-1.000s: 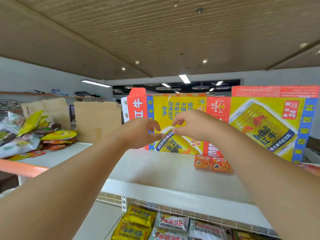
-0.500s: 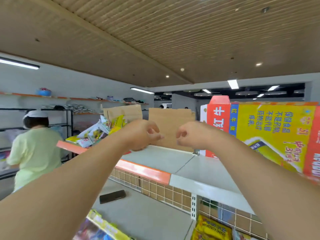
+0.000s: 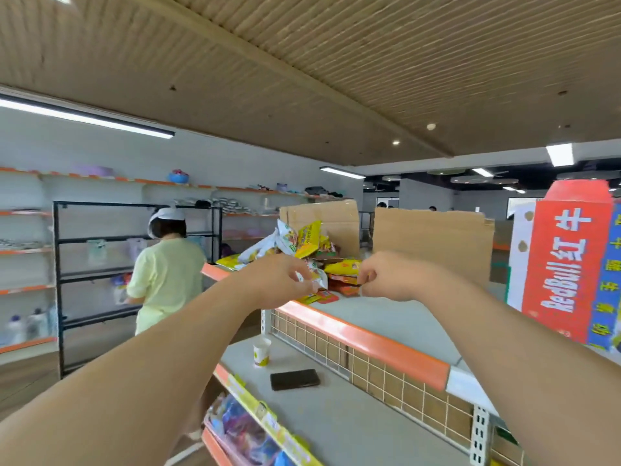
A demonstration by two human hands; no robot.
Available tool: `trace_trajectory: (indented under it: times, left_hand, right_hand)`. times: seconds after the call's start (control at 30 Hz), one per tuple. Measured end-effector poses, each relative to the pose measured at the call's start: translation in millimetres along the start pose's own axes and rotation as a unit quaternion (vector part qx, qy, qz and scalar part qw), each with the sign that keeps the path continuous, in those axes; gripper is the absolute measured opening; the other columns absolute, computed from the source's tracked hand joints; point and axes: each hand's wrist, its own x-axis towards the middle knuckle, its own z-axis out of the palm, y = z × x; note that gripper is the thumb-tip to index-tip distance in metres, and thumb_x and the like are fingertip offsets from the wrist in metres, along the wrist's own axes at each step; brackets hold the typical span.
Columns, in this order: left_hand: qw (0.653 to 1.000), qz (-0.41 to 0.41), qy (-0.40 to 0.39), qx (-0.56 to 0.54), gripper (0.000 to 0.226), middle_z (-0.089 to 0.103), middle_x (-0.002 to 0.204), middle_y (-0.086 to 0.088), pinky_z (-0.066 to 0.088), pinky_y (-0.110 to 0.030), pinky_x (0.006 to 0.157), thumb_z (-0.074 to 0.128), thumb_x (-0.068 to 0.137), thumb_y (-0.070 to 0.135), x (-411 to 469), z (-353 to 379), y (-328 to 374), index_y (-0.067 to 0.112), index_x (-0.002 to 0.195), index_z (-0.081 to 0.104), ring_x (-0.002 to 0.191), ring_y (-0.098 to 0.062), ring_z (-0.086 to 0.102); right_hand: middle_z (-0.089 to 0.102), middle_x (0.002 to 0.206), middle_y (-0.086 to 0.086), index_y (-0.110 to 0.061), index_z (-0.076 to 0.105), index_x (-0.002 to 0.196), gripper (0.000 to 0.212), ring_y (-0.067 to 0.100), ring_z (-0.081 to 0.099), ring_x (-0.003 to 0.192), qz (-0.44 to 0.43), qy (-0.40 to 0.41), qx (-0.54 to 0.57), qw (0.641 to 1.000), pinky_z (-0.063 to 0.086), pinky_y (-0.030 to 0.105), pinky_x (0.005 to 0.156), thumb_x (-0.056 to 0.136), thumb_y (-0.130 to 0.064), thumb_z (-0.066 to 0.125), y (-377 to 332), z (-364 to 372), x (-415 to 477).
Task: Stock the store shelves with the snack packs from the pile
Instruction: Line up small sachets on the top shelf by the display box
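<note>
The pile of snack packs, yellow, white and orange, lies at the far end of the top shelf, in front of a cardboard sheet. Both my arms stretch out toward it. My left hand has its fingers curled at the pile's front, right by a white pack; whether it grips the pack is unclear. My right hand is curled like a fist beside the yellow and orange packs low in the pile, with nothing seen inside it.
A Red Bull carton stands on the shelf at right, with cardboard sheets behind. On the lower shelf sit a paper cup and a black phone. A person in a yellow shirt stands at a black rack on the left.
My view has swung left from the Red Bull cartons to the pile. Both hands moved along with it and now sit in front of the pile, fingers still curled.
</note>
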Motion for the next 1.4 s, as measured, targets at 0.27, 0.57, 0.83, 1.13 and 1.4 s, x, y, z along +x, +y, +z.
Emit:
trace_trajectory:
  times: [0.27,0.57,0.83,1.13,1.4]
  left_hand:
    - [1.0,-0.001,-0.022,0.019,0.037,0.065,0.118,0.012,0.048,-0.031,0.094,0.061,0.092,0.056,52,27,-8,0.036,0.123,0.066,0.107,-0.012,0.059]
    - [0.993,0.044,-0.033,0.101,0.033,0.065,0.119,0.009,0.037,-0.027,0.077,0.06,0.091,0.052,136,93,4,0.036,0.12,0.067,0.109,-0.016,0.058]
    - [0.967,0.031,-0.122,0.22,0.041,0.062,0.121,-0.005,0.035,-0.036,0.083,0.04,0.101,0.049,180,134,3,0.021,0.119,0.063,0.115,-0.027,0.056]
    - [0.942,0.033,-0.142,0.304,0.072,0.06,0.131,-0.013,0.034,-0.047,0.106,0.018,0.101,0.067,184,149,3,0.016,0.128,0.061,0.123,-0.032,0.053]
    - [0.922,0.069,-0.167,0.343,0.057,0.057,0.133,-0.013,0.036,-0.049,0.108,0.021,0.108,0.05,177,136,14,0.014,0.132,0.058,0.126,-0.033,0.05]
  right_hand:
    - [0.067,0.111,-0.001,-0.027,0.07,0.111,0.024,0.021,0.064,0.098,0.014,-0.043,-0.026,0.999,0.051,0.031,0.078,0.094,-0.042,0.061,37,31,59]
    - [0.065,0.114,-0.004,-0.029,0.07,0.113,0.028,0.019,0.062,0.104,0.034,-0.101,-0.048,0.993,0.052,0.033,0.089,0.091,-0.045,0.064,102,53,124]
    - [0.033,0.161,-0.006,-0.034,0.035,0.155,0.055,0.02,0.04,0.14,0.036,-0.245,-0.151,0.957,0.038,0.021,0.08,0.102,-0.042,0.048,100,77,170]
    - [0.021,0.159,0.005,-0.026,0.039,0.151,0.049,0.029,0.041,0.134,-0.001,-0.185,-0.164,0.969,0.038,0.04,0.111,0.104,-0.038,0.037,102,136,207]
    - [0.043,0.143,0.0,-0.011,0.054,0.132,0.045,0.022,0.049,0.126,-0.016,-0.115,-0.113,0.987,0.043,0.04,0.104,0.104,-0.045,0.043,116,153,210]
